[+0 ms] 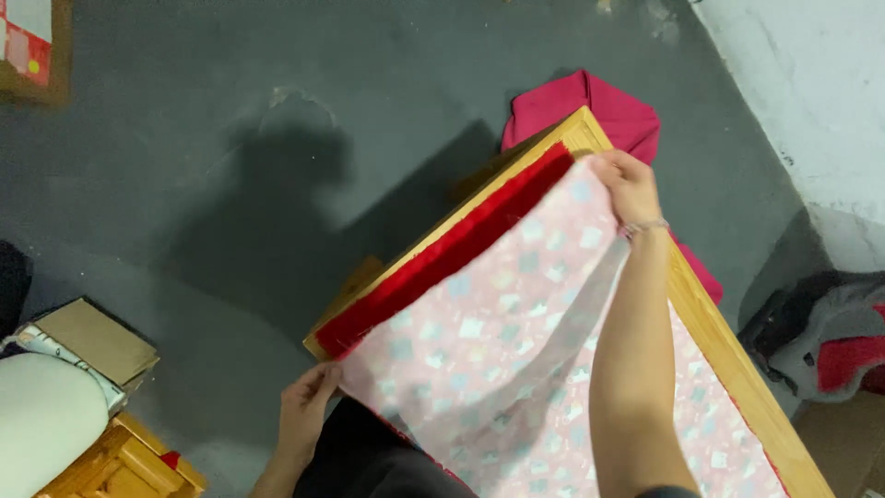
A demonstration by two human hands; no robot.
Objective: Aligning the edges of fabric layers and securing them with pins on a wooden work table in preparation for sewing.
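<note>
The left hand [304,406] pinched the near left corner of a pink patterned cloth [498,341], fingers closed on its edge. The right hand [630,184] gripped the far corner, fingers curled over it. The cloth lay across a wooden frame [728,346], over red fabric [442,263], above the grey floor [277,184]

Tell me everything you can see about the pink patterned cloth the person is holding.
The pink patterned cloth looks thin and slightly sheer, pale pink with small white and grey squares. It is spread over a wooden frame, leaving a strip of red fabric uncovered along the frame's far edge. The right hand pinches its far corner; the left hand holds its near corner. Its lower end runs out of view.
</note>
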